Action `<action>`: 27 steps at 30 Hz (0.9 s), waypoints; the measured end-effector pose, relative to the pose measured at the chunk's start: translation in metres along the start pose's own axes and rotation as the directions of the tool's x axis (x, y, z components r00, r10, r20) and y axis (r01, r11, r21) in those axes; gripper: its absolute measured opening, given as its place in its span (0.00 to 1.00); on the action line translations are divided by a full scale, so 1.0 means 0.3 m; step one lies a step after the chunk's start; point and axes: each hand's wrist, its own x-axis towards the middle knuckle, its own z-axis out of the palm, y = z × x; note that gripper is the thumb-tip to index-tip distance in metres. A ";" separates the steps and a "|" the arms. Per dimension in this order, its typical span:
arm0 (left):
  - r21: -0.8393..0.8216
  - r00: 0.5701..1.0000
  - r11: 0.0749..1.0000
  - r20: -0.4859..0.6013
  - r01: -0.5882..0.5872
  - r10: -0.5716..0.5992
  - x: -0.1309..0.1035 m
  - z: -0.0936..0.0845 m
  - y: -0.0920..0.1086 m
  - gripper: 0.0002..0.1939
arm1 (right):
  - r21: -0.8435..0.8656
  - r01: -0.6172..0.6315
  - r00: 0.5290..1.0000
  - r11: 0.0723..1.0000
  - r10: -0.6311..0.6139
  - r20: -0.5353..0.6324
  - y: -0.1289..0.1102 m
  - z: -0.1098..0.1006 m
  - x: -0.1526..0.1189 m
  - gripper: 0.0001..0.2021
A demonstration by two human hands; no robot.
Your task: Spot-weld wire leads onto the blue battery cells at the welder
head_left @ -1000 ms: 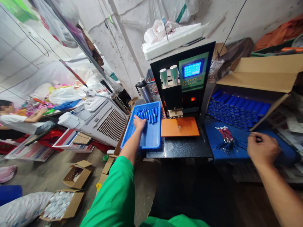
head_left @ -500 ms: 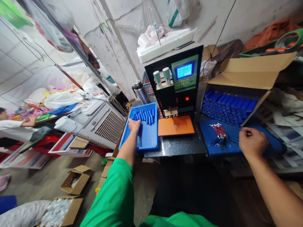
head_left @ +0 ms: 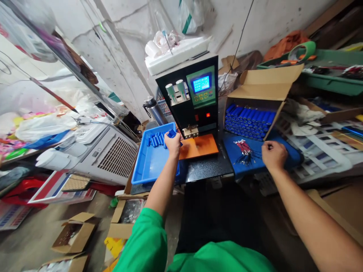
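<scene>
My left hand (head_left: 172, 144) is closed around blue cylindrical battery cells (head_left: 171, 133), over the right side of a blue tray (head_left: 135, 170). More blue cells (head_left: 157, 139) lie in a row inside that tray. At right, my right hand (head_left: 274, 155) is closed just above a blue cloth (head_left: 236, 169). Beside it rests a bundle of red and black wires with white ends (head_left: 243, 149). Dark wires run toward its fingers, but what they pinch is hidden. Between my hands stands a black spot welder (head_left: 205, 107) with a lit screen and an orange plate (head_left: 202, 147).
Behind the cloth, an open cardboard box (head_left: 262, 90) holds stacked blue cells (head_left: 249, 121). A steel flask (head_left: 155, 109) stands behind the tray. To the left is a grey air cooler (head_left: 110, 151); cardboard boxes (head_left: 75, 232) sit on the floor. A green bin (head_left: 334, 81) is at back right.
My left hand has moved from the tray's left part to its right side, lifting cells from the row. My right hand stays closed beside the wires. The whole view has turned to the right.
</scene>
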 end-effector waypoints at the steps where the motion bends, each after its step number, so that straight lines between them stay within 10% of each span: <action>1: -0.007 1.000 1.000 0.019 -0.005 0.005 -0.020 0.030 0.014 0.17 | 0.002 0.005 1.000 1.000 -0.005 -0.024 0.000 0.005 0.000 0.09; 27: 0.309 0.983 0.942 0.164 -0.131 0.083 -0.097 0.069 0.058 0.17 | -0.003 0.047 0.998 0.999 -0.047 -0.045 0.018 0.028 0.008 0.10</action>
